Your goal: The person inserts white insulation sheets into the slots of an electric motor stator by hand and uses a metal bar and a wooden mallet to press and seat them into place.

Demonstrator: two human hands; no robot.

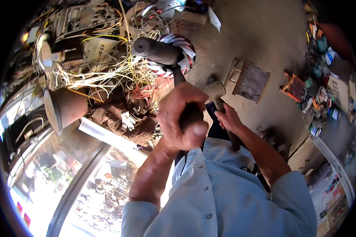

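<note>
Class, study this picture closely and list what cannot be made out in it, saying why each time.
- Head view: the lower end of the dark bar, hidden by the left hand.
- Head view: part of the hammer handle, covered by the right hand.
- Head view: many items in the clutter at far right, too small to identify.

Worn on my head, the left fisheye camera looks steeply down, my left grip (174, 114) close beneath it, my pale-blue, buttoned fabric shirt (233, 193) below and the dusty grey-brown floor (257, 39) farther off.
</note>
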